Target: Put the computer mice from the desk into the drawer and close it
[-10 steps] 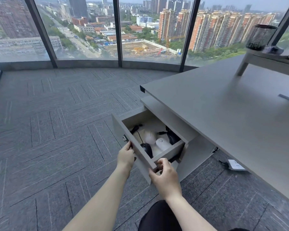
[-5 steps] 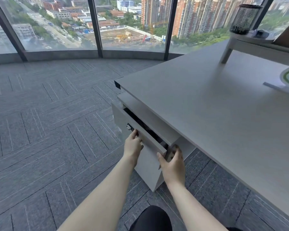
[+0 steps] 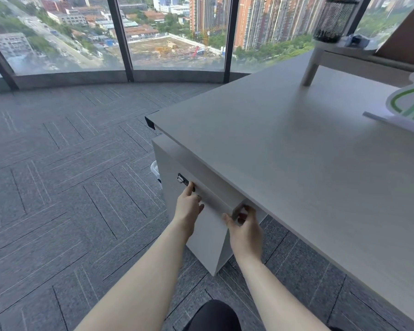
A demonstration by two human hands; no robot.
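Grey carpet [image 3: 58, 211] and tall windows [image 3: 172, 32] surround a grey desk [image 3: 296, 163], both hands at its drawer [image 3: 210, 199].

Beyond the glass lie towers and a building site. On the desk's far side stand a white riser [image 3: 344, 56] carrying a black mesh cup [image 3: 335, 17], and a green-and-white card [image 3: 411, 103] at the right edge. Under the desktop, the drawer now sits pushed flush into the cabinet [image 3: 208, 242]; half a second ago a dark gap still showed, and a second ago it stood open with the mice visible inside. They are now hidden. The left hand [image 3: 188, 206] presses the drawer front beside the lock [image 3: 182, 180], fingers together. The right hand [image 3: 245, 231] curls its fingers round the drawer's right end, thumb on the front.
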